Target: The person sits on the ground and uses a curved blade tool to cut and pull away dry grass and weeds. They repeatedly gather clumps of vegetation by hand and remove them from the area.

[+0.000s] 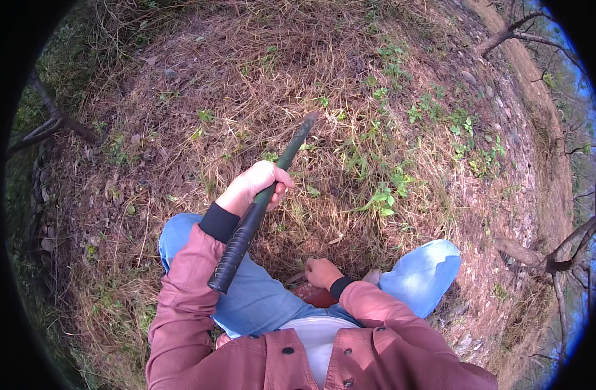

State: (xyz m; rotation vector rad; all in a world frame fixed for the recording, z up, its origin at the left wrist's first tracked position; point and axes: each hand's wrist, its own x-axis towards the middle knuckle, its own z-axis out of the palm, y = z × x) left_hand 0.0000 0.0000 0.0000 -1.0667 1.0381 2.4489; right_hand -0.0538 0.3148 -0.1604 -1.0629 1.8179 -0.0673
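Observation:
My left hand (260,182) is wrapped round a dark green rod-like tool (294,148) with a black ribbed grip. The hand holds the green shaft just beyond the grip. The grip slants back over my left thigh; the narrow brownish tip points forward and a little right, over the dry grass. Between my knees, low to the ground, my right hand (321,273) has its fingers curled in. What it holds, if anything, does not show. Just under that hand is a reddish-brown thing (316,296), partly covered by the hand and my legs; its kind is unclear.
Dry grass and brown needles (272,78) cover the ground. Green weeds (386,195) grow to the right of the tool. Bare branches stand at the left (54,120) and the right (545,260). A stony strip (506,130) runs along the right side.

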